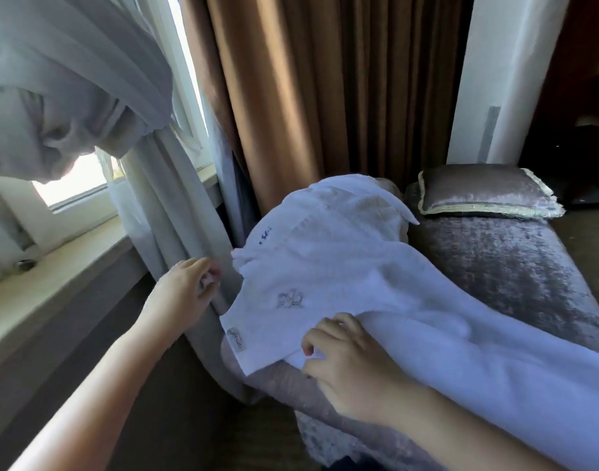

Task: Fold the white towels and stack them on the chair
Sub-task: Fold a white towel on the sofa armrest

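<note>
A white towel (342,283) with a grey embroidered crest lies over the near end of a grey velvet chair (515,266), on top of another white towel (345,205) piled behind it. Its long tail runs off to the lower right across my right forearm. My right hand (349,365) pinches the towel's near edge, fingers curled on the cloth. My left hand (186,294) hovers left of the towel beside the pale curtain, fingers loosely curled, holding nothing that I can see.
A grey cushion (485,195) with pale trim lies at the chair's far end. Brown drapes (308,96) hang behind the chair. A sheer curtain (169,215) and a window sill (53,283) run along the left.
</note>
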{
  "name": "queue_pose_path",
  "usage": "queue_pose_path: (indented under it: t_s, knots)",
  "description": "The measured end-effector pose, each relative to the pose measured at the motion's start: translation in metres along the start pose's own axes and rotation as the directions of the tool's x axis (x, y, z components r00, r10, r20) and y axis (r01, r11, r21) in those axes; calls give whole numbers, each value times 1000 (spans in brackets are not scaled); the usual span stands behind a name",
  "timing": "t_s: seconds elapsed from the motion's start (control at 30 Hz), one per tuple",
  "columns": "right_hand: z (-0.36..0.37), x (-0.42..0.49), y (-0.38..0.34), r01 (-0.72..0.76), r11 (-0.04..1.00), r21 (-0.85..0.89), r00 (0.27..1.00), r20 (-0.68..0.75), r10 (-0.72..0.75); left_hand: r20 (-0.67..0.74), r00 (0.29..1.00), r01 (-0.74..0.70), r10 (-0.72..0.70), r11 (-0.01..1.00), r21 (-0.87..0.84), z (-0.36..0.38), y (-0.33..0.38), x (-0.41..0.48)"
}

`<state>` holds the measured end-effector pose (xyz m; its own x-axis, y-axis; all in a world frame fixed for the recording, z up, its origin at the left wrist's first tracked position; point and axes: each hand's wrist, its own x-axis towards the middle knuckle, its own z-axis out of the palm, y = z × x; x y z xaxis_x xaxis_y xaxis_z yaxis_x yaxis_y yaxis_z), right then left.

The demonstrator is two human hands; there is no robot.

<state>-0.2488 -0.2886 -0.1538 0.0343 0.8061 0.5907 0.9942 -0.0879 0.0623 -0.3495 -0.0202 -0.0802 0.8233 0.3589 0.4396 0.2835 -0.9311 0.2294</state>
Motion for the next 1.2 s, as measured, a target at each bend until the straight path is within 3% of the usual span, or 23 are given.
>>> queue_pose_path:
  t_s: [0.07, 0.2, 0.4, 0.53, 0.7, 0.8, 0.9, 0.97, 1.07, 1.13, 1.2]
  knots:
    - [17, 4, -15, 38, 998, -43, 999, 36, -37, 73, 997, -26, 26, 1000, -8, -1, -16, -18]
    - [28, 15, -25, -51, 994, -101, 998, 17, 53, 211, 976, -39, 53, 997, -68, 8, -28, -39]
    - [14, 48, -4, -322, 944, -78, 944, -99, 314, 201, 979, 35, 23, 959, -281, 22, -22, -35]
    - [15, 73, 24, -430, 887, -166, 899, 16, 439, 195, 974, 180, -116, 916, -359, 24, -9, -19]
    - [23, 80, 42, -463, 837, -291, 847, 132, 514, 326, 936, 191, -135, 970, -148, 24, -2, -2]
    - [15, 72, 59, -480, 822, -307, 851, 64, 521, 334, 932, 128, -144, 989, 69, 20, 10, 12]
    - [0, 54, 78, -490, 831, -264, 867, -48, 496, 168, 986, 15, -15, 1000, 3, 24, 34, 22]
    - [-12, 38, 92, -524, 816, -245, 852, -134, 507, 47, 986, -161, 160, 987, 0, 31, 54, 30]
    - [-30, 10, 112, -633, 754, -176, 772, -211, 599, 71, 967, -247, 246, 969, 2, 42, 77, 49]
    - [-37, -9, 117, -644, 744, -175, 763, -215, 610, 132, 955, -273, 264, 961, 49, 50, 85, 61]
    - [-41, -28, 120, -637, 742, -209, 771, -208, 603, 82, 950, -304, 300, 952, 38, 54, 93, 73]
